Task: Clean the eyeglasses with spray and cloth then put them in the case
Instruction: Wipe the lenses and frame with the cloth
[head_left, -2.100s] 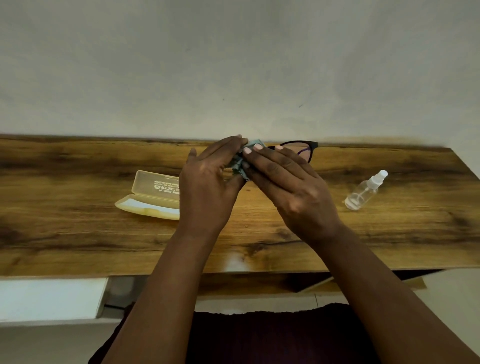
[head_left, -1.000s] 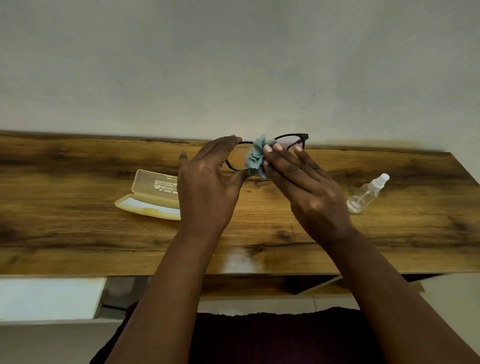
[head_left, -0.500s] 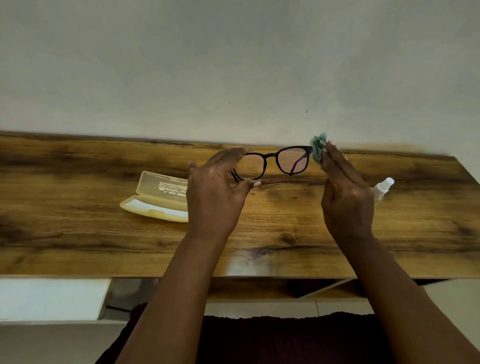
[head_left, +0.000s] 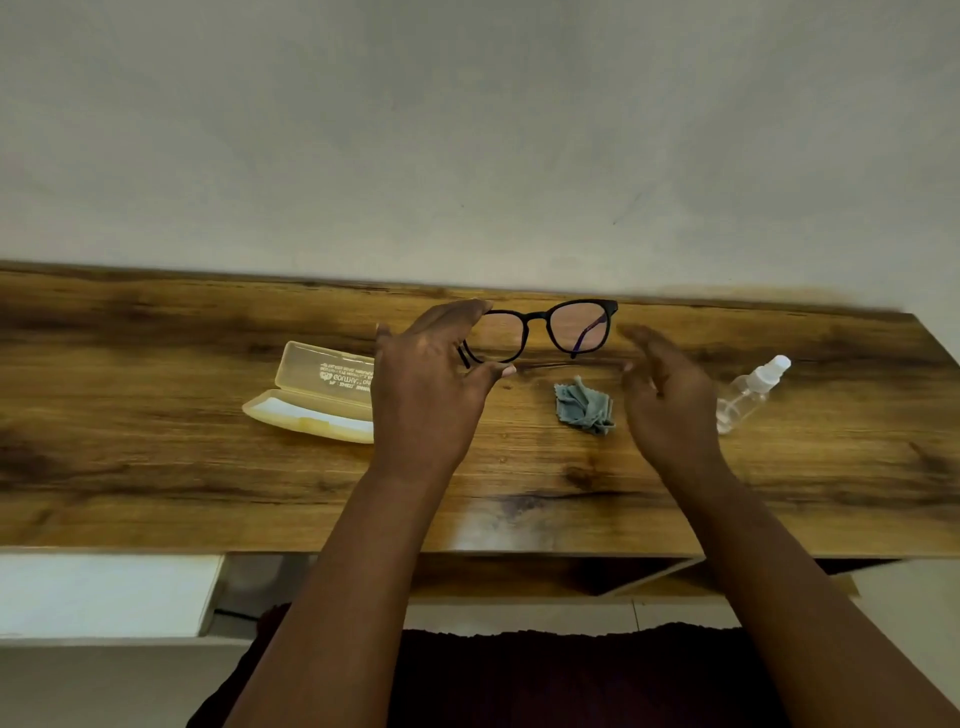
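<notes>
Head view, wooden table (head_left: 156, 467) against a pale wall (head_left: 467, 130).

Left hand (head_left: 426, 379) holds the glasses (head_left: 545, 330) up above the table, pinching the left lens rim between thumb and fingers; frame upright, lenses facing the camera, the far temple arm showing through the right lens. Taking the left hand as clock centre, the glasses sit at about 2 o'clock.

Right hand (head_left: 670, 395) hangs over the table with fingers loosely spread, holding nothing, slightly blurred. It touches neither glasses nor cloth.

Cloth (head_left: 584, 408), grey-green and crumpled, lies on the table between the two hands, at about 9 o'clock from the right hand, just beside it.

Spray bottle (head_left: 748, 397), clear with a white top, lies tilted on the table at 3 o'clock from the right hand, near it.

Case (head_left: 317, 400), pale yellow, lies open at 9 o'clock from the left hand, partly hidden behind it; printed lid raised, nothing visible inside.
</notes>
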